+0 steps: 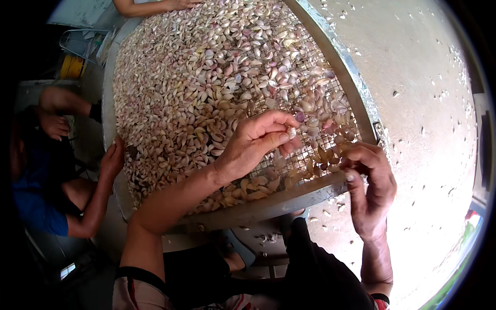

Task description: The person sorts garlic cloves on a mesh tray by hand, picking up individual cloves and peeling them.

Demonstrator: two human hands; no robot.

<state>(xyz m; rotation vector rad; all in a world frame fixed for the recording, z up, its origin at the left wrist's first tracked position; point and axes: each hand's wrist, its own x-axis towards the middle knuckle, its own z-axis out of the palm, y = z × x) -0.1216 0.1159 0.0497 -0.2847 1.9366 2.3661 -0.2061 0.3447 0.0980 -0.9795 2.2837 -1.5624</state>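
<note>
My left hand (261,135) is over the right part of a mesh tray, its thumb and fingers pinched on a small whitish garlic clove (292,133). At the tray's near right corner is my right hand (371,187), fingers curled and thumb apart from them, with nothing visible in its grip. Under and beyond both hands, loose garlic cloves (206,98) in cream, tan and purple skins cover the wire mesh (338,98). They lie thick at the left and far side and thinner near my hands, where the grid shows through.
A raised frame (356,82) borders the tray. A co-worker in blue (39,201) sits at the left, one hand (112,160) at the frame. Another person's arm (150,7) reaches in at the far edge. Bits of skin and cloves dot the concrete floor (413,103). A yellow container (72,67) stands far left.
</note>
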